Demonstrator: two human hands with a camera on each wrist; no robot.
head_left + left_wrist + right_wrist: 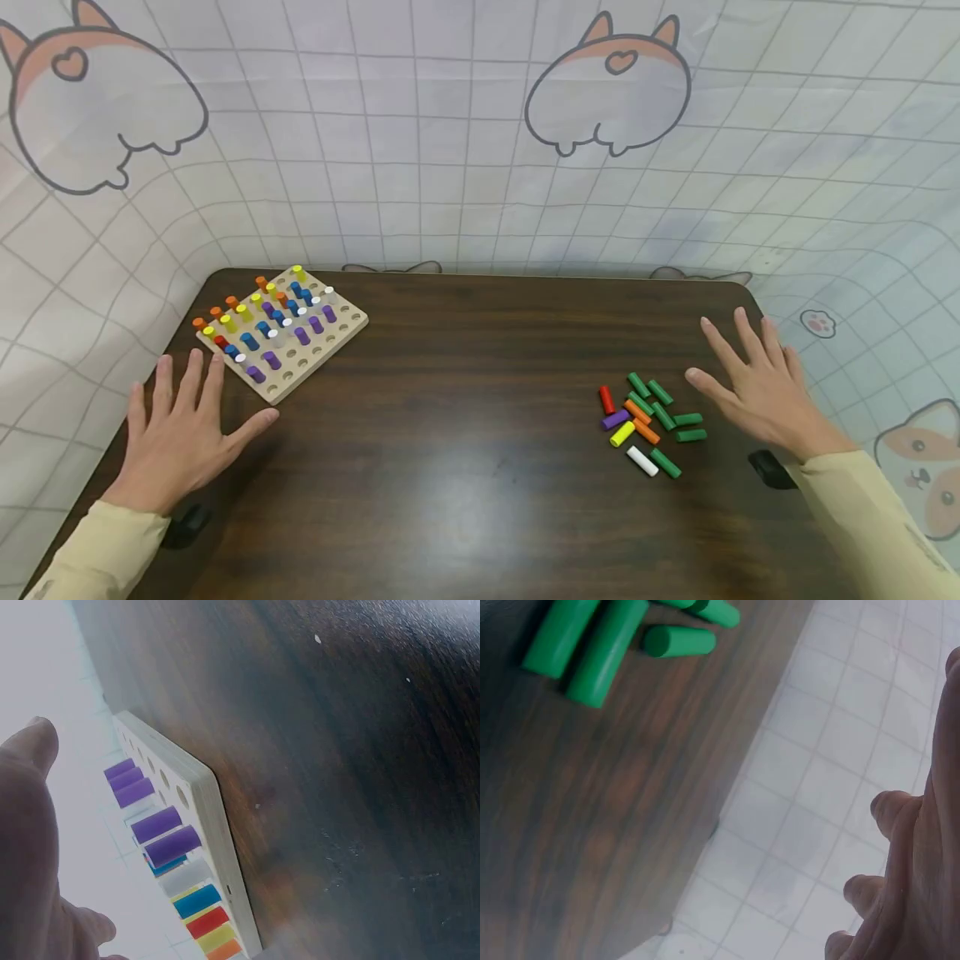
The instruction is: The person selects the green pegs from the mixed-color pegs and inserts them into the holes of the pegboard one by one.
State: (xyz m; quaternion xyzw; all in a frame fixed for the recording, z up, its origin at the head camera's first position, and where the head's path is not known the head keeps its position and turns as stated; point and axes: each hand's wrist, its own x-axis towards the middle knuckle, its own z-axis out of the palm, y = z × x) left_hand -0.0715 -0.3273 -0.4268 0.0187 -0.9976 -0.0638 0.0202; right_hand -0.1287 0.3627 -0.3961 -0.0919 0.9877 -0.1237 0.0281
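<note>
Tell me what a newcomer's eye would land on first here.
Probably the wooden pegboard at the table's far left, bristling with upright coloured pegs. Next, the loose pegs, mostly green, lying scattered at the right. The left hand and right hand lie flat, fingers spread, one beside each.

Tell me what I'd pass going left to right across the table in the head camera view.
Left hand → wooden pegboard with coloured pegs standing in it → bare dark table → loose pile of pegs → right hand.
</note>
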